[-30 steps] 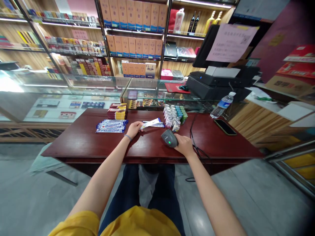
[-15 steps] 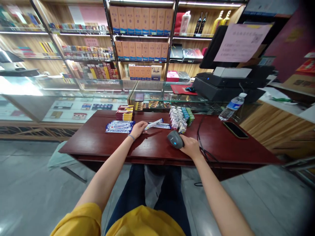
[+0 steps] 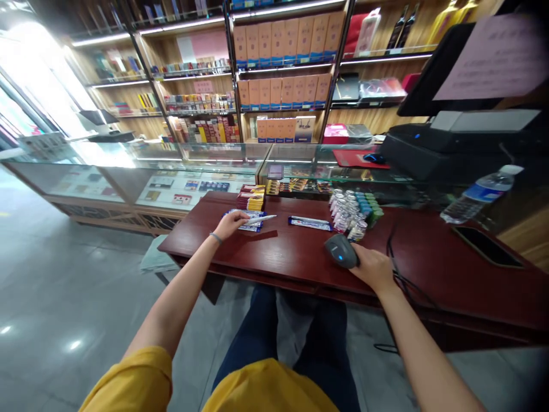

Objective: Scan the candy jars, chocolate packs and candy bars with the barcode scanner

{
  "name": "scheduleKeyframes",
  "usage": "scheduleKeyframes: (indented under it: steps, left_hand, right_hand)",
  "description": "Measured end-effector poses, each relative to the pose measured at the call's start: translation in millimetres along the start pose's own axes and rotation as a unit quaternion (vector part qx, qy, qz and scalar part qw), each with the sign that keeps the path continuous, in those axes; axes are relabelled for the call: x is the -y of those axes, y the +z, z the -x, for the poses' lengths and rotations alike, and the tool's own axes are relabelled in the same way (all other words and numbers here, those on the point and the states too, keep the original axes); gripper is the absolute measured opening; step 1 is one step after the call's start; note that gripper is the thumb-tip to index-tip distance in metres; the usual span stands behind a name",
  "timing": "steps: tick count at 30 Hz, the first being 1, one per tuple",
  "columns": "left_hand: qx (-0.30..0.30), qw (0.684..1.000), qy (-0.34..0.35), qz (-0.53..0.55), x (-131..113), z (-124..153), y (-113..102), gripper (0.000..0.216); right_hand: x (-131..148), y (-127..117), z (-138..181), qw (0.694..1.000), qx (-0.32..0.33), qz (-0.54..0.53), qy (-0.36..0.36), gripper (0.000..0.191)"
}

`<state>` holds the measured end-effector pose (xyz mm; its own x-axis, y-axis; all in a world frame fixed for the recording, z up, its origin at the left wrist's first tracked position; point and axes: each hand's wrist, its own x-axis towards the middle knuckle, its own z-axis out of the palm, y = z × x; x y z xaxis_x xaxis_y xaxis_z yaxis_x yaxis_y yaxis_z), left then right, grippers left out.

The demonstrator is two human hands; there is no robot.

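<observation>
My left hand [image 3: 230, 225] pinches one end of a slim, flat white-and-blue packet [image 3: 262, 218], held nearly level just above the table. Under and behind it is a pile of similar blue-and-white packets [image 3: 251, 228], partly hidden by the hand. To the right, another slim blue-and-white packet [image 3: 309, 223] lies flat; whether more lie beneath it I cannot tell. My right hand [image 3: 374, 266] is wrapped round the handle of a dark grey barcode scanner [image 3: 341, 250], whose head with a blue light points left over the table.
Behind the pile stands a stack of red-and-yellow packs [image 3: 251, 197]. Small cans or bottles [image 3: 349, 212] cluster right of centre. A black cable [image 3: 391, 252], a phone [image 3: 488, 246] and a water bottle [image 3: 480, 197] are on the right. A glass counter [image 3: 295, 154] borders the far side.
My left hand has carried the slim packet leftward, from beside the packet near the cans to over the pile. The view has turned left. My right hand still grips the scanner.
</observation>
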<state>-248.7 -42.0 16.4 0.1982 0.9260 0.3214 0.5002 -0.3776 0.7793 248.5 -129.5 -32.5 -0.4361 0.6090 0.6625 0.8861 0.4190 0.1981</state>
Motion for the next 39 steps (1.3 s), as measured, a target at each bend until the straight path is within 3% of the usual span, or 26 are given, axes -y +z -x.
scheduleKeyframes:
  steps: [6, 18, 34, 39]
  left_hand:
    - [-0.012, 0.999, -0.006, -0.050, 19, 18, -22, 0.027]
    - [-0.032, 0.979, 0.050, -0.195, 53, 21, -27, 0.020]
    - [-0.077, 0.956, 0.077, -0.273, 46, 25, -20, 0.035]
    - [-0.128, 0.939, 0.130, -0.291, 26, 19, 0, 0.039]
  right_hand:
    - [0, 2, 0, 1.000, 0.009, -0.002, 0.009, 0.036]
    - [0, 2, 0, 1.000, -0.018, 0.010, -0.011, 0.033]
    - [2, -2, -2, 1.000, 0.003, -0.004, 0.029, 0.035]
    - [3, -5, -3, 0.999, -0.003, -0.003, 0.040, 0.036]
